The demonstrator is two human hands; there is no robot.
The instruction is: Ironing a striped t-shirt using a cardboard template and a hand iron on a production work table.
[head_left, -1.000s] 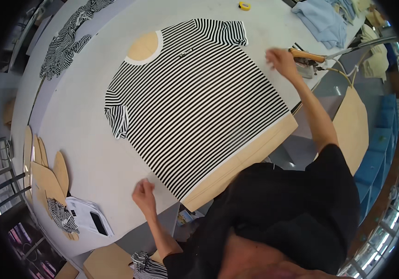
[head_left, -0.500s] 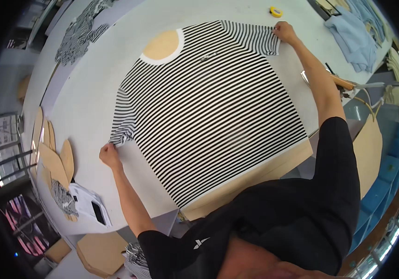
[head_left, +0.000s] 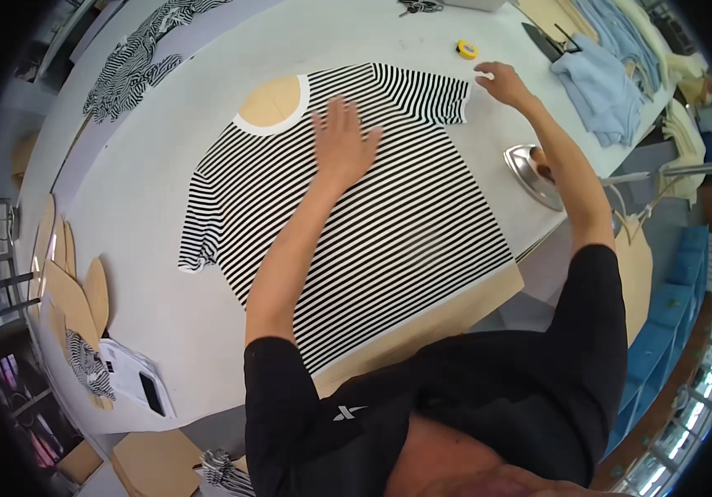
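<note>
A black-and-white striped short-sleeved shirt (head_left: 389,215) lies spread on the table, its white neckband toward the far left. Inside it is a tan board (head_left: 455,315), showing through the neck opening and below the hem. My left hand (head_left: 344,149) lies flat on the upper chest, just right of the neckband, fingers stretched out. Just beyond the right sleeve's cuff, my right hand (head_left: 505,84) hovers with loosely bent fingers and nothing in them. The left sleeve lies free on the table. My left forearm covers part of the shirt's left side.
An iron (head_left: 532,176) rests beside my right forearm. A yellow tape measure (head_left: 467,50) lies beyond my right hand. Light blue garments (head_left: 600,91) are heaped at the far right, striped garments (head_left: 132,70) at the far left. Tan boards (head_left: 74,298) and a phone (head_left: 151,393) lie at the left edge.
My left hand has let go of the left sleeve and moved up and right onto the chest. My right hand has released the right cuff. The iron has come into fuller view.
</note>
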